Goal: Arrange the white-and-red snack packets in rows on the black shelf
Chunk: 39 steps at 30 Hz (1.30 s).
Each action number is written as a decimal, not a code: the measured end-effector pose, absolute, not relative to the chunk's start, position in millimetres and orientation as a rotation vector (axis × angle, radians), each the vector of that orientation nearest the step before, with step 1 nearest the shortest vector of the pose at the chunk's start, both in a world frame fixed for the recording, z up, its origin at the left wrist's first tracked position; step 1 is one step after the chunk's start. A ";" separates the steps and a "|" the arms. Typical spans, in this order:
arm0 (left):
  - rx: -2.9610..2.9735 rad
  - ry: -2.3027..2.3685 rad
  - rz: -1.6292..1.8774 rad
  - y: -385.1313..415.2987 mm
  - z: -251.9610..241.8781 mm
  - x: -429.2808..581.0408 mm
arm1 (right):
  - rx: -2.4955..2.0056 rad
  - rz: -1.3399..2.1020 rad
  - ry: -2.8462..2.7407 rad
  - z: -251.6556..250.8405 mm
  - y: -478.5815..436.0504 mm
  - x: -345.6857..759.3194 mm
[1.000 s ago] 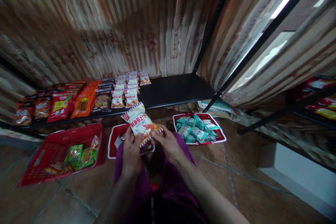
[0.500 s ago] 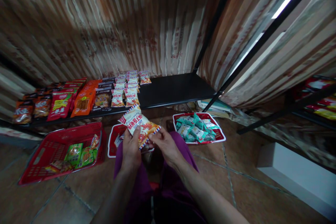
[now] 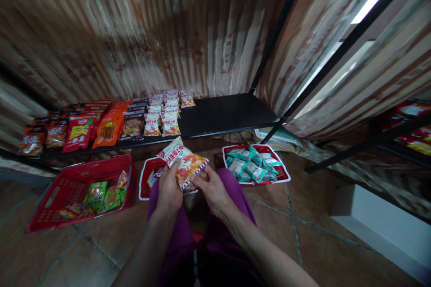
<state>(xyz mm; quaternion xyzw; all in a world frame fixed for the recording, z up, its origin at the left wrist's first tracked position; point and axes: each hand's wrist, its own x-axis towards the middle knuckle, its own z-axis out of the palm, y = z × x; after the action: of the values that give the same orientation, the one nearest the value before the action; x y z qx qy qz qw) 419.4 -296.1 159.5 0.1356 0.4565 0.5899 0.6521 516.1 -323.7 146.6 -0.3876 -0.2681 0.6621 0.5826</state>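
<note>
Above my knees I hold a white and orange snack bag [image 3: 183, 161] with a striped edge, tilted toward me. My left hand [image 3: 170, 186] is closed on its left side, thumb on the front. The fingers of my right hand [image 3: 208, 186] pinch its lower right corner. Matching snack bags [image 3: 170, 123] stand in rows on the black shelf [image 3: 225, 114] ahead. Partly hidden behind my left hand is a small red basket with a white rim [image 3: 144, 184], with some packets inside.
On the shelf's left are orange, red and dark snack packs [image 3: 109, 128]. A large red basket [image 3: 60, 188] with green packets sits at left, and a white-rimmed basket [image 3: 286, 175] of teal packets at right. A white box [image 3: 387, 224] lies far right; a black post [image 3: 279, 121] rises nearby.
The snack bag has turned slightly in my hands and shifted a little to the right. Both hands keep their hold, and the surrounding things stay in place.
</note>
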 end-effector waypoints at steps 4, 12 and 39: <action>0.248 1.030 1.322 -292.8 161.3 420.7 | -0.928 1.516 -0.638 145.9 -324.6 516.2; 0.254 1.035 1.393 -276.2 173.0 393.9 | -0.971 1.423 -0.751 151.8 -329.1 525.1; 0.835 1.150 1.199 -273.6 187.4 351.8 | -1.074 1.352 -0.975 151.6 -322.4 555.7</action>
<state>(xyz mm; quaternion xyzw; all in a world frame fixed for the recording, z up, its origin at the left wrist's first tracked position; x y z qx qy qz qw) 351.8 -273.6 187.4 0.3600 0.4956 0.5169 0.5980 555.7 -322.4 151.6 -0.4532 -0.4116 0.5705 0.5474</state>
